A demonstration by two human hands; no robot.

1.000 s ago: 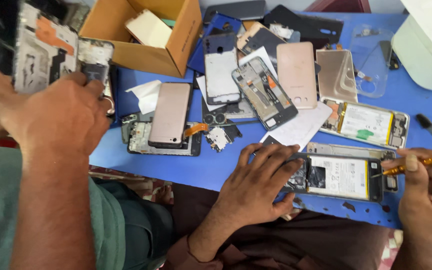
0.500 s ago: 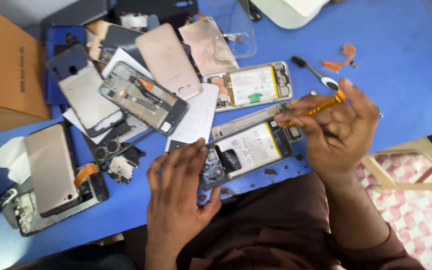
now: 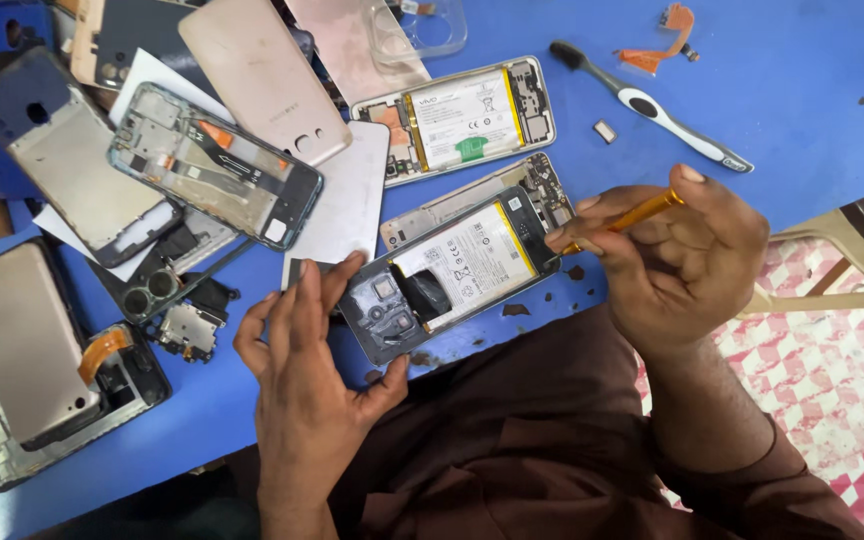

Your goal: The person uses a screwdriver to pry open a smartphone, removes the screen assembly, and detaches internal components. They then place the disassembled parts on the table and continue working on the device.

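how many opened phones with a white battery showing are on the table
2. One opened phone lies at the near table edge, steadied by the left hand, the right hand at its far end. The other opened phone lies beyond it. Others may be hidden in the pile.

Single head view, steep downward, close over blue table [image 3: 812,100]; tilt perhaps slightly skewed.
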